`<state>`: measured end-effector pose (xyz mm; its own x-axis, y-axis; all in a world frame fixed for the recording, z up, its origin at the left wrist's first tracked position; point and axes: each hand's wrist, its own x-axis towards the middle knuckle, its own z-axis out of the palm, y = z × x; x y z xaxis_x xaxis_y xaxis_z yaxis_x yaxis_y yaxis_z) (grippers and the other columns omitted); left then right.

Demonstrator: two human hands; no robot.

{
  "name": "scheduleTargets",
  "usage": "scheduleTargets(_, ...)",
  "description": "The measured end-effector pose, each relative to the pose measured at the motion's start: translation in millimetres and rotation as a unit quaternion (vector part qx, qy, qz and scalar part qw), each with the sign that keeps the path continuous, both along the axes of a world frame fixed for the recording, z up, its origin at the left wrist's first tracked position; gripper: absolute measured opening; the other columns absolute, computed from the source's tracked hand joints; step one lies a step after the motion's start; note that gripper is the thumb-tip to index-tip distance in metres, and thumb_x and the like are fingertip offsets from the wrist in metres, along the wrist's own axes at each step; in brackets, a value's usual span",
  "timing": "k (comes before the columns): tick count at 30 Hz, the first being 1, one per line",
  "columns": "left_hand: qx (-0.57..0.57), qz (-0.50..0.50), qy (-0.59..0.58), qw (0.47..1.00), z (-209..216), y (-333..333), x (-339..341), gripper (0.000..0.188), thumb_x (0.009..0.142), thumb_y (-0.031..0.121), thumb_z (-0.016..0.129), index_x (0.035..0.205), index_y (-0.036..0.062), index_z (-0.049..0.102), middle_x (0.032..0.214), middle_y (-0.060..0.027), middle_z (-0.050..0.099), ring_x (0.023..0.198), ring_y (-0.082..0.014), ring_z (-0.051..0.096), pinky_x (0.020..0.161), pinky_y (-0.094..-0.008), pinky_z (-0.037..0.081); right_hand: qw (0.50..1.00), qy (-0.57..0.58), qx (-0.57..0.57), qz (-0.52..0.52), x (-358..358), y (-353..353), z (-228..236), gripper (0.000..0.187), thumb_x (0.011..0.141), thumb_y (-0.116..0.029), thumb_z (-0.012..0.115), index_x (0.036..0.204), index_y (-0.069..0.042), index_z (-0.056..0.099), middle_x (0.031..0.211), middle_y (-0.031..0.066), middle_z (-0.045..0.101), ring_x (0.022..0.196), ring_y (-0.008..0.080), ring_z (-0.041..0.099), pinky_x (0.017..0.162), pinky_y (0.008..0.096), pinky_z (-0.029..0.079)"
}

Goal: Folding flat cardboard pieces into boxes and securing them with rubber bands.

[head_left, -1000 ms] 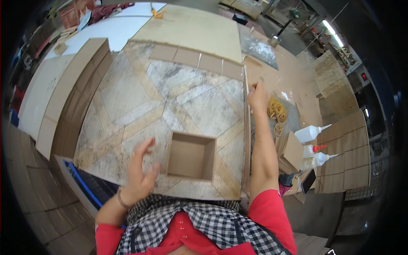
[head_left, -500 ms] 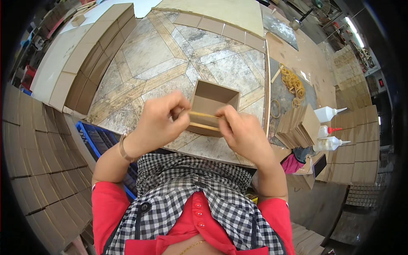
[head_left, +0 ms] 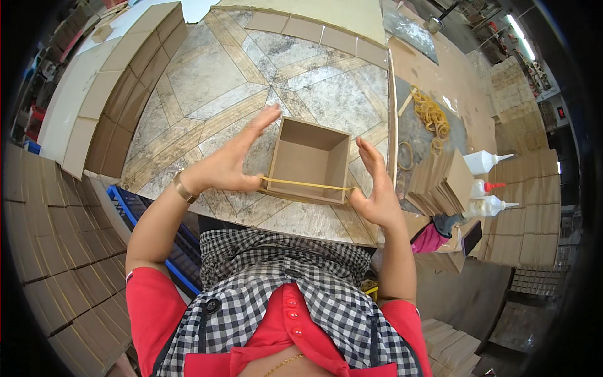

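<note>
A small open-topped brown board box (head_left: pixel 303 155) stands on the patterned table in front of me. A yellow rubber band (head_left: pixel 306 183) is stretched across its near part, from the left wall to the right wall. Beside the left wall, my left hand (head_left: pixel 231 164) has its fingers spread, with the thumb tip against the band's left end. My right hand (head_left: pixel 378 193) is at the right wall, fingers raised and apart, its thumb touching the band's right end. Whether the band passes under the box is hidden.
To the right lie a heap of rubber bands (head_left: pixel 431 116), a stack of board pieces (head_left: pixel 440 183) and several glue bottles (head_left: pixel 482 161). Stacked boxes (head_left: pixel 119 107) line the table's left side. A blue crate (head_left: pixel 135 217) sits below the table edge.
Both hands have moved apart to the box's sides, and their closed fingers have spread. The band, held between them above the box, now stretches across it wall to wall.
</note>
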<state>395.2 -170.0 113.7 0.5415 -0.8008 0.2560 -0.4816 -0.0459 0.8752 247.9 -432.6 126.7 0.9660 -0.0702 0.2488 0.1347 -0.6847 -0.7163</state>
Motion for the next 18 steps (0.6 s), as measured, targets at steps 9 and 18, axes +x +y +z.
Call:
scheduleTargets(9, -0.077, 0.043, 0.223, 0.971, -19.5, -31.7, 47.0, 0.048, 0.067, -0.006, 0.051, 0.115, -0.0001, 0.053, 0.112, -0.0126, 0.062, 0.110, -0.0206, 0.056, 0.104, -0.0363, 0.037, 0.967, 0.062, 0.217, -0.118, 61.3, -17.7, -21.2, 0.028, 0.074, 0.006, 0.043, 0.093, 0.006, 0.064, 0.087, 0.0124, 0.066, 0.080, 0.0143, 0.061, 0.073, 0.0255, 0.047)
scheduleTargets(18, -0.010, -0.103, 0.377, 0.921, -19.4, -18.2, 40.6, 0.066, 0.080, 0.030, 0.071, 0.135, 0.0028, 0.045, 0.130, -0.0150, 0.051, 0.122, -0.0229, 0.048, 0.104, -0.0372, 0.036, 0.912, 0.067, 0.405, -0.028, 43.0, -17.4, -40.1, 0.041, 0.093, -0.021, 0.048, 0.124, 0.005, 0.049, 0.125, 0.0163, 0.052, 0.111, 0.0192, 0.052, 0.092, 0.0306, 0.042)
